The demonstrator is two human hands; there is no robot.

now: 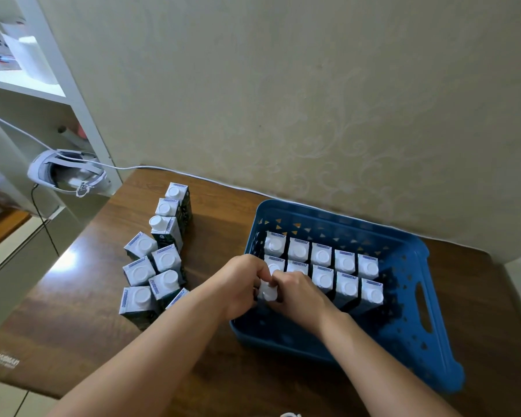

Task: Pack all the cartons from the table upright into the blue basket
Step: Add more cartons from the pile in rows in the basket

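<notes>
A blue basket (415,320) stands on the right of the brown table (82,335). Two rows of upright dark cartons with white caps (345,263) fill its far left part. Both my hands meet over the basket's near left corner, holding one more carton (266,291) between them. My left hand (242,282) grips it from the left and my right hand (297,291) from the right; only its white cap shows. Several more cartons (160,260) stand in a cluster on the table to the left of the basket.
A white headset (66,174) with a cable lies at the table's far left corner beside a white shelf unit (42,94). A beige patterned wall runs right behind the table. The basket's near half holds no cartons.
</notes>
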